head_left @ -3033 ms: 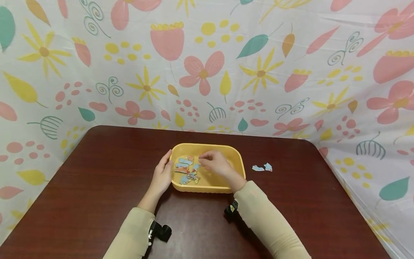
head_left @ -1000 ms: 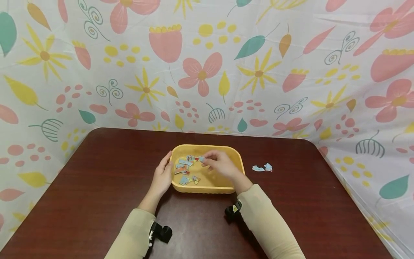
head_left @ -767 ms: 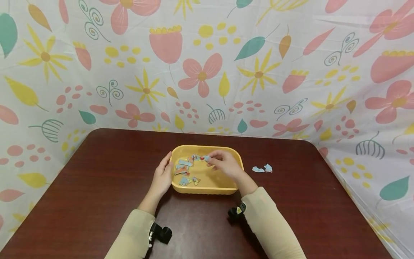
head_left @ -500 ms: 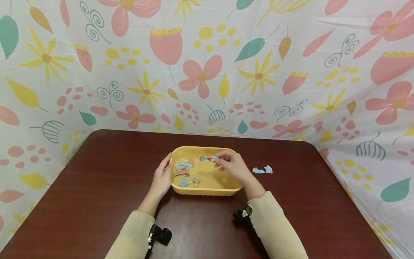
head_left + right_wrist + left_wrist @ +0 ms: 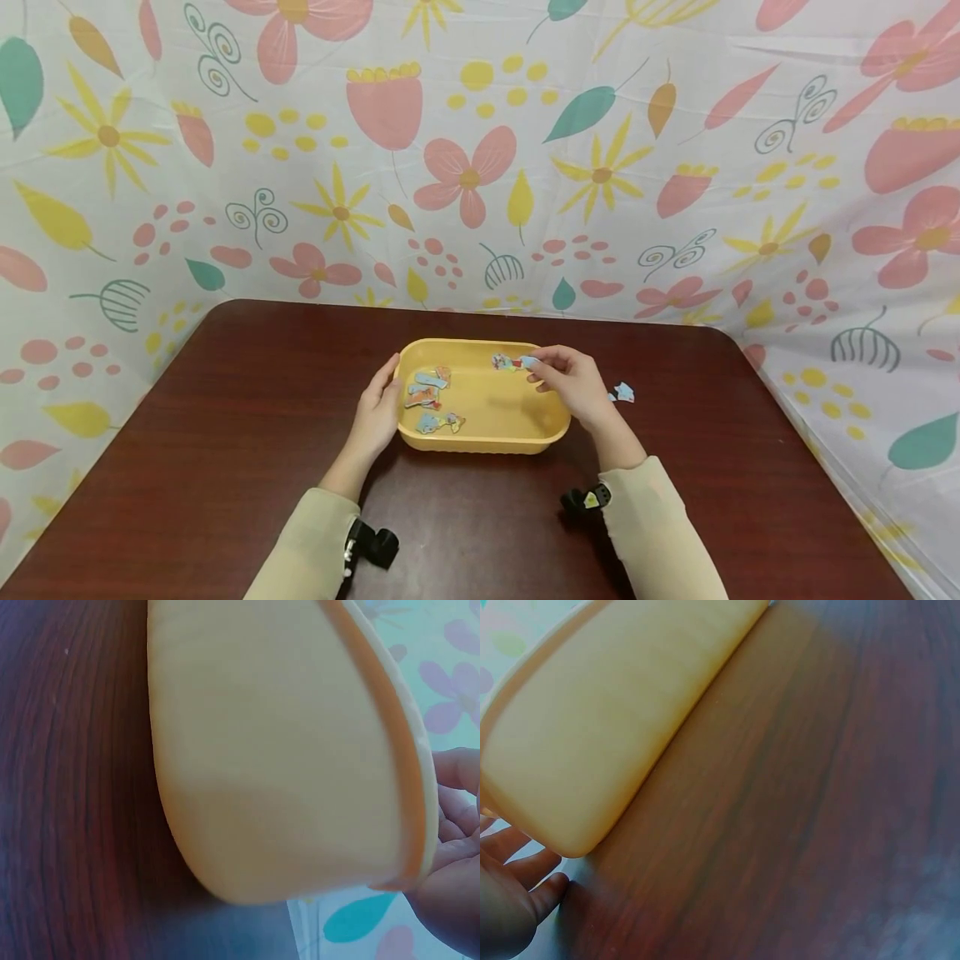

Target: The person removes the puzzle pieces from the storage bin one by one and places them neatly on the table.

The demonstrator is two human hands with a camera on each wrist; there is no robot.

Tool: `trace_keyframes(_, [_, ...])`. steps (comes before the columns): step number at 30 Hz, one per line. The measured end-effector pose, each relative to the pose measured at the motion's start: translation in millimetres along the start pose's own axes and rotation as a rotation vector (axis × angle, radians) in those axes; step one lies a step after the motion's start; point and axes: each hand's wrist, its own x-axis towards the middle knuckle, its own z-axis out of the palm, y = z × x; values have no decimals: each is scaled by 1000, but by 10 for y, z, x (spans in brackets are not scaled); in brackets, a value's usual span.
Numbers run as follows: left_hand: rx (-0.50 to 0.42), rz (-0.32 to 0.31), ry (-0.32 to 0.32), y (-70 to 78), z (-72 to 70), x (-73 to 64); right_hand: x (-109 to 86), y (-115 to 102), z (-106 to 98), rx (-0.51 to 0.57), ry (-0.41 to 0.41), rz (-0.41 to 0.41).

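In the head view, my right hand pinches a small strip of blue, red and yellow puzzle pieces between thumb and fingers, over the back right of a yellow tray. My left hand rests along the tray's left wall with its fingers extended. Inside, several more puzzle pieces lie on the left side, some overlapping. The left wrist view has my left fingers at the tray's corner. From the right wrist, the tray's outer wall hides what my right hand holds.
Pale blue puzzle pieces lie on the dark brown table right of the tray, partly hidden behind my right hand. A flower-patterned cloth hangs behind the table and along its sides.
My right hand has moved right across the tray, carrying the strip of puzzle pieces away from the others on the left. My left hand has stayed at the tray's left wall.
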Motion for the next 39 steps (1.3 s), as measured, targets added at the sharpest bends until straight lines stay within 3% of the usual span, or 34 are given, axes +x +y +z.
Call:
trace_keyframes(9, [2,22,7,4,10,2,-100,55,-200,-2,66,-19])
trace_keyframes(24, [12,8,1,12,-1,5,-233,158,-597,48,197,-13])
trace_keyframes(39, [13,11,-4,14,-9,-3,-314,293,-951,330,336,37])
